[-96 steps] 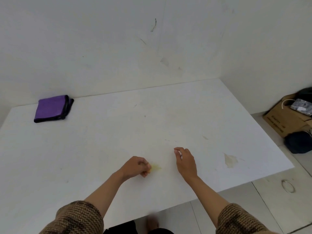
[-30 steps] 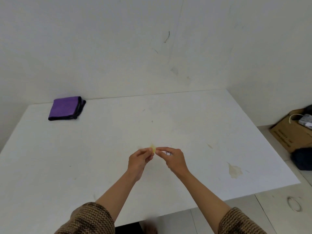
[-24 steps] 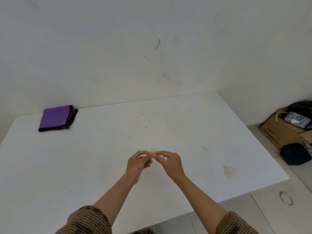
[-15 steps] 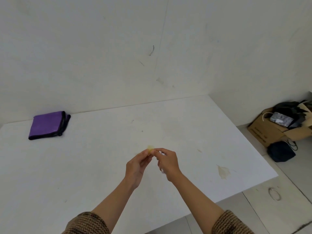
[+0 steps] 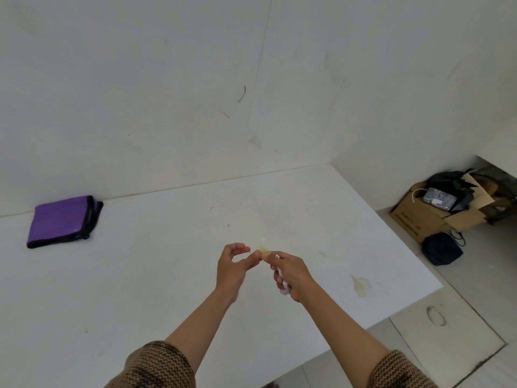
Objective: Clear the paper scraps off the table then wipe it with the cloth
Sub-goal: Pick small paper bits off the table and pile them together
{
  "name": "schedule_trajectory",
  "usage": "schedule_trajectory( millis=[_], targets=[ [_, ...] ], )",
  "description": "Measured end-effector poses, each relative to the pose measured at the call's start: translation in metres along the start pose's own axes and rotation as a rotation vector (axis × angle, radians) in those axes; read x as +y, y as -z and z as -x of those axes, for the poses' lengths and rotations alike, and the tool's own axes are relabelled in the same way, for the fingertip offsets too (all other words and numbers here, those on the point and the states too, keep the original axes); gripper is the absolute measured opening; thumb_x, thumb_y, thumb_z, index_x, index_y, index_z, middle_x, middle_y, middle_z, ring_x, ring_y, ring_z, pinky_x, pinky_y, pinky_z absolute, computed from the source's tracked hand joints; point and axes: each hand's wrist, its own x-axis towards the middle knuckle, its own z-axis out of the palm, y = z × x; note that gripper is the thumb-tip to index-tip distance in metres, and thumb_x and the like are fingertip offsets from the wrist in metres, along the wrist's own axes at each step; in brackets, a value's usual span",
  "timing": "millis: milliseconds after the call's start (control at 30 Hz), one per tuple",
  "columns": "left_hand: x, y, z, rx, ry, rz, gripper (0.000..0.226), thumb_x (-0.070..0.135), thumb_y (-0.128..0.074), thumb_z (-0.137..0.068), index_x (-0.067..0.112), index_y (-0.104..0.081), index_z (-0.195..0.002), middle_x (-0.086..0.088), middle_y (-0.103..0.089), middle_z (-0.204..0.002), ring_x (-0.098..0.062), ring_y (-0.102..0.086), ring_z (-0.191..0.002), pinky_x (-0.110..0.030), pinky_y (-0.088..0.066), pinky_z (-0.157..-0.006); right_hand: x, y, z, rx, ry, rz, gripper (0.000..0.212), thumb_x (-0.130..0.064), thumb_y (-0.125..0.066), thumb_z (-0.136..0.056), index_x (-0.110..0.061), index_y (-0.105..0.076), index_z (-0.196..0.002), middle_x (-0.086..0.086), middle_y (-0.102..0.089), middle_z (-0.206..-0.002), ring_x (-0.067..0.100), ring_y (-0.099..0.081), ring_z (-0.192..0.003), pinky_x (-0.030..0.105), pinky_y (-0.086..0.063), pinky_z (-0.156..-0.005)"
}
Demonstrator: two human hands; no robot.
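Both my hands hover close together above the middle of the white table (image 5: 134,278). My right hand (image 5: 292,273) pinches a small yellow paper scrap (image 5: 263,249) between thumb and forefinger. White paper scraps (image 5: 284,288) are bunched in its curled fingers. My left hand (image 5: 232,266) is right beside it with its fingers apart, its thumb tip next to the yellow scrap and its forefinger lifted off. A folded purple cloth (image 5: 60,221) with a black edge lies at the table's far left by the wall.
A yellowish stain (image 5: 361,285) marks the table near its right front corner. The table meets walls at the back and right. On the floor to the right stand a stuffed cardboard box (image 5: 419,219) and a dark bag (image 5: 441,249).
My left hand lifted the yellow scrap off the table and brought it to my right hand, which now pinches it. The left fingers have spread apart. My view has swung right.
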Motion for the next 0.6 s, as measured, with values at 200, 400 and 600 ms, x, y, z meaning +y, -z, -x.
schedule_trajectory(
  millis=[200,400,600],
  targets=[
    [0.011,-0.026,-0.018,-0.072,-0.011,-0.018,0.034,0.007,-0.072,-0.077,0.025,-0.056,-0.100,0.005,-0.058,-0.116,-0.017,-0.057,-0.103,-0.025,-0.049,-0.073,0.001,0.007,-0.022,-0.073,-0.045,-0.211,0.022,-0.041,-0.071,-0.078,-0.021,-0.068,-0.088,-0.006,-0.041,-0.058,0.009,-0.028,-0.041,0.019,-0.015,-0.042],
    [0.012,-0.055,-0.046,-0.156,0.101,-0.076,0.080,0.004,-0.076,-0.071,0.038,-0.037,-0.132,0.016,-0.026,-0.128,-0.013,-0.031,-0.122,-0.038,-0.046,-0.091,0.000,0.038,-0.048,-0.044,-0.029,-0.198,0.016,-0.034,-0.069,-0.082,-0.023,-0.073,-0.093,-0.004,-0.044,-0.061,0.010,-0.032,-0.042,0.025,-0.015,-0.050],
    [-0.009,-0.113,-0.064,-0.122,0.089,-0.172,0.017,0.015,-0.076,-0.075,0.007,-0.071,-0.089,-0.006,-0.067,-0.084,-0.021,-0.059,-0.077,-0.024,-0.051,-0.067,-0.013,0.104,-0.082,-0.078,-0.036,-0.228,0.014,-0.029,-0.065,-0.083,-0.015,-0.065,-0.084,-0.002,-0.040,-0.059,0.011,-0.027,-0.040,0.022,-0.013,-0.046]
  ],
)
